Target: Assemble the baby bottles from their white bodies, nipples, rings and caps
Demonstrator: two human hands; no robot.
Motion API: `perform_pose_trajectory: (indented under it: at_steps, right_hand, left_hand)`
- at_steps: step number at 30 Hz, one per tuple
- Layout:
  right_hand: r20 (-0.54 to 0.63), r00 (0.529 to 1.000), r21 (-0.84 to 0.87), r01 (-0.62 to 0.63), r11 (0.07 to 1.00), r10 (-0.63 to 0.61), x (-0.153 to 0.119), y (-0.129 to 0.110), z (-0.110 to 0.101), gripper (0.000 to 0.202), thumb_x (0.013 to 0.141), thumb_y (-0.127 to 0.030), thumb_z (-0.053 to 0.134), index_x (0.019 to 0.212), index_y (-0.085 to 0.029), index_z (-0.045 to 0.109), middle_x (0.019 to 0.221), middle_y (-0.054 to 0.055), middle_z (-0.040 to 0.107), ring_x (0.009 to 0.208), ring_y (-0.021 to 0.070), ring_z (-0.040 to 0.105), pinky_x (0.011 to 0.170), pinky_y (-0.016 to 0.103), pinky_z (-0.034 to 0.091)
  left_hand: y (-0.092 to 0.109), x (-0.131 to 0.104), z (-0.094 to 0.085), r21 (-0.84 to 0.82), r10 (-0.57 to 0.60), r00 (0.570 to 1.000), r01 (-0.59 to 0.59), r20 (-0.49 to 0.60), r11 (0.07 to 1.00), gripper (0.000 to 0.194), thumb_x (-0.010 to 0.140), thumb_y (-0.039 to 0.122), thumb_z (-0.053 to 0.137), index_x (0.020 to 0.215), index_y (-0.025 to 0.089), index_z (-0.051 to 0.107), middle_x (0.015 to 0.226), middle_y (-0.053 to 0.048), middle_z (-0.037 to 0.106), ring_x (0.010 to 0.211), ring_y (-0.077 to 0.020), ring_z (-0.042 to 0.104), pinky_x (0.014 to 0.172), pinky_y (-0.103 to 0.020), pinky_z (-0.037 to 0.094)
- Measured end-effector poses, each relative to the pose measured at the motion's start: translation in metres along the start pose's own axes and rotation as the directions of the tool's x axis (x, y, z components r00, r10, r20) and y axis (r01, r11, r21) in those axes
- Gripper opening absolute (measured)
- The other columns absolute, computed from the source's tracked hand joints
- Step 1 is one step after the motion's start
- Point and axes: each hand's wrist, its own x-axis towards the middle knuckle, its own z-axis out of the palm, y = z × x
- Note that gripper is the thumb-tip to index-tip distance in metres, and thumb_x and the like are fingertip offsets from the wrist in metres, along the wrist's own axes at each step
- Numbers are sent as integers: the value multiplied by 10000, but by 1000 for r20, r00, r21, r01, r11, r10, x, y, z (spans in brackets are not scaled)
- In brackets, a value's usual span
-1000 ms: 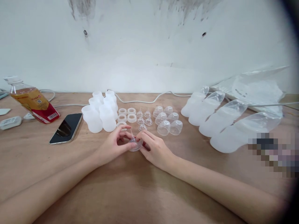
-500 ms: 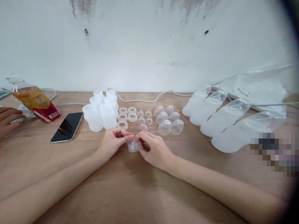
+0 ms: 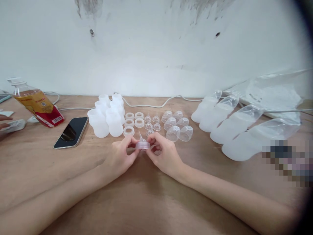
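Both hands meet in front of the wearer, just above the tabletop (image 3: 139, 209): the left hand (image 3: 122, 153) and the right hand (image 3: 166, 155) pinch opposite sides of a clear ring (image 3: 142, 146), fingers bent, thumbs on the near side. The ring is held roughly level, and a soft teat (image 3: 141, 137) rises through it, its thin tip pointing up and away. Beyond the ring lie the loose rings (image 3: 128, 134), slightly left, and the spare teats (image 3: 156, 127), slightly right; clear caps (image 3: 172, 133) sit further right, and white bottles (image 3: 98, 124) stand to its left. A good hold here, as I judge it, keeps the ring flat and the two pinches even, so the teat comes through straight. Pressure should go on the rim, with any pull gentle and spread around the teat (its thin tip looks easy to stretch or bend). Turning the ring a little between the hands would show whether the teat's edge sits evenly; that edge is too small to judge.
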Motion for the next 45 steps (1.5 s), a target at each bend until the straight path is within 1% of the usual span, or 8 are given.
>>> perform_pose_trajectory:
  at_steps: [10,13,17,23,35,39,42,45]
  right_hand:
    - [55,998,-37,47,998,-45,-1,2,3,97,739,-107,431,784,-192,420,736,2,484,611,84,490,510,183,459]
    - [42,998,-45,-33,998,35,2,1,1,110,724,-109,461,790,-190,428,649,-28,463,543,76,464,483,180,425]
    - [86,987,8,-135,991,134,5,-2,-4,159,754,-126,447,899,-192,455,643,-28,493,551,89,500,504,196,426]
    - [102,994,-203,47,978,-26,4,-2,-5,75,792,-228,484,855,-191,502,744,13,558,558,94,465,518,210,377]
    - [168,977,-334,182,925,-132,2,1,-8,96,788,-176,436,853,-183,505,681,-1,567,468,75,432,468,191,317]
    - [132,987,-403,142,904,-96,2,1,-7,117,760,-132,436,827,-195,510,646,-12,557,469,80,429,459,199,304]
    - [156,988,-260,33,965,9,1,-2,-8,167,782,-208,481,946,-210,455,707,-12,555,506,87,460,485,208,348]
    - [218,963,104,-184,977,158,0,-7,-8,470,771,-341,543,1151,-228,291,886,22,550,581,93,508,529,228,416]
  left_hand:
    - [-1,9,2,-62,-104,994,106,42,992,113,731,162,542,696,193,439,688,17,624,641,-146,625,580,-249,511]
    - [0,10,2,-164,-130,984,150,126,975,119,747,229,562,722,189,453,714,11,629,655,-138,623,596,-242,519]
    - [1,9,2,-288,-64,983,112,173,951,99,788,218,515,876,194,477,833,-11,652,772,-141,634,693,-251,526]
    - [4,6,3,-187,-64,989,89,135,978,98,807,194,468,897,191,507,859,-23,663,801,-155,641,709,-260,527]
    - [15,7,1,-145,-75,990,92,117,985,51,777,135,486,788,178,509,747,13,621,693,-113,613,626,-206,489]
    - [15,7,2,-114,-59,991,73,121,991,41,786,141,477,783,180,489,741,17,609,674,-112,596,599,-208,464]
    - [10,5,3,-36,-26,997,29,77,999,46,793,145,473,809,185,488,758,20,607,677,-112,578,619,-220,451]
    - [3,3,2,144,62,997,-55,-43,988,61,795,148,482,830,192,503,773,15,608,710,-132,566,651,-252,431]
